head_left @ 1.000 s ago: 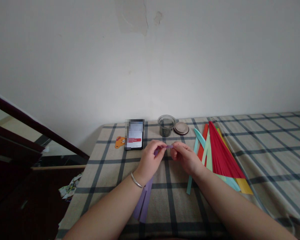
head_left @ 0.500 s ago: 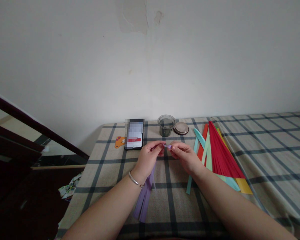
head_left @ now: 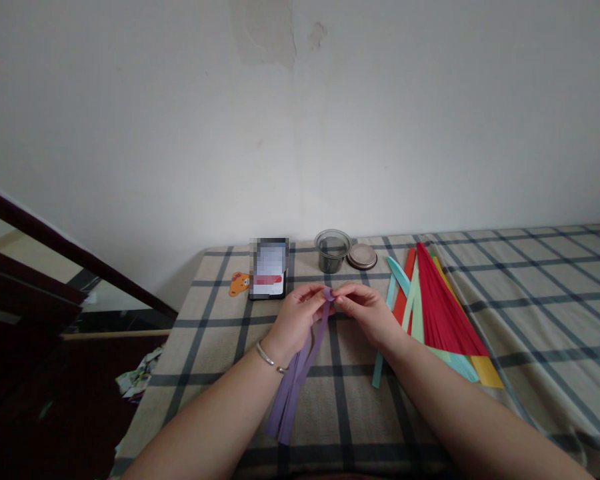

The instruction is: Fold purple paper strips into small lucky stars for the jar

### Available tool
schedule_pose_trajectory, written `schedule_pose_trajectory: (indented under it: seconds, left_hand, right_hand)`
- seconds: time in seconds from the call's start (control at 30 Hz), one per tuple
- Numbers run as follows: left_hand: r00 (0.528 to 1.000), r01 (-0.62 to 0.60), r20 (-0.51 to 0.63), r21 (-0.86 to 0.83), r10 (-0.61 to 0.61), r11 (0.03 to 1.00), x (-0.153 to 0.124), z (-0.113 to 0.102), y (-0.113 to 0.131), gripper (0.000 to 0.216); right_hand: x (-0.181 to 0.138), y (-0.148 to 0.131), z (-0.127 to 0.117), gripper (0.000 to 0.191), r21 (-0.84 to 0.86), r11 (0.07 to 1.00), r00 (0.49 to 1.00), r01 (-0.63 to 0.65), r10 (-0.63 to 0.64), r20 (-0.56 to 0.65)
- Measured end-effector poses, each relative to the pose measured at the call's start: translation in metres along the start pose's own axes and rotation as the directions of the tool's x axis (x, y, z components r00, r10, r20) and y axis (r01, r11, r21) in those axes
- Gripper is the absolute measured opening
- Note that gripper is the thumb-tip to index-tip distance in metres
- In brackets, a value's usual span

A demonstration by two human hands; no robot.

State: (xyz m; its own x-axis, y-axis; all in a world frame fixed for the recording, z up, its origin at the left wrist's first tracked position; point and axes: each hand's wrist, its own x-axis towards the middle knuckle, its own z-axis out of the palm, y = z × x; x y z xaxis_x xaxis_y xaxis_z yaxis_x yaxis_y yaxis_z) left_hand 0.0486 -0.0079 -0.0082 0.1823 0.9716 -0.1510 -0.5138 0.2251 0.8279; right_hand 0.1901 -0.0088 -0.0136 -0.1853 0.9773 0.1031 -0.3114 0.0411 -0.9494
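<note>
My left hand and my right hand meet over the checked cloth, fingertips pinched together on the top end of a purple paper strip. The strip hangs down from the pinch towards me, over more purple strips lying on the cloth under my left wrist. A silver bracelet circles that wrist.
A fan of red, teal, green, orange and yellow paper strips lies right of my hands. Behind them stand a phone, a bear sticker, an open glass jar and its lid. The bed's left edge drops to a dark floor.
The short folded purple end held between my fingertips has given way to a long strip hanging down from the pinch. My hands have closed in slightly.
</note>
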Motion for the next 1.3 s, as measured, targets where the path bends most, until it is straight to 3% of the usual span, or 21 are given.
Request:
schedule_pose_trajectory:
  seconds: [0.13,0.33,0.57,0.73,0.97,1.07,1.17,1.3]
  left_hand:
    - [0.995,0.096,-0.015,-0.073,-0.098,0.993,-0.001,0.004,0.004,0.033]
    - [0.991,0.132,-0.021,-0.088,-0.134,0.987,-0.001,0.003,0.004,0.036]
    - [1.000,-0.006,-0.029,-0.003,0.006,1.000,-0.002,0.005,-0.002,0.026]
    - [1.000,-0.029,0.006,-0.031,0.029,0.999,-0.004,0.007,-0.002,0.016]
    - [0.985,-0.172,0.077,0.306,0.156,0.936,-0.003,-0.002,-0.005,0.025]
    - [0.985,-0.174,0.064,0.353,0.162,0.919,-0.001,-0.005,-0.007,0.023]
    - [0.991,-0.124,-0.011,0.267,0.132,0.956,0.001,-0.004,-0.006,0.021]
    - [0.996,-0.032,-0.085,-0.002,0.032,0.999,0.003,-0.001,-0.004,0.023]
  right_hand:
    - [0.000,-0.001,0.002,0.018,0.056,0.997,0.999,-0.049,0.047,0.027]
    - [0.000,0.000,0.001,0.019,0.038,0.998,0.998,-0.058,0.057,0.030]
    - [0.001,0.002,0.002,0.022,0.065,0.994,0.996,-0.082,0.081,0.023]
    - [0.002,0.005,-0.001,0.020,-0.033,0.999,1.000,-0.022,0.022,-0.021]
    - [0.002,0.006,-0.004,0.018,-0.145,0.989,0.998,0.024,-0.032,-0.051]
    - [0.002,0.006,-0.004,0.016,-0.166,0.985,0.997,0.047,-0.057,-0.053]
    - [0.002,0.005,-0.005,0.013,-0.184,0.981,0.996,0.066,-0.076,-0.047]
    - [0.001,0.002,-0.005,0.014,-0.233,0.968,0.994,0.096,-0.107,-0.035]
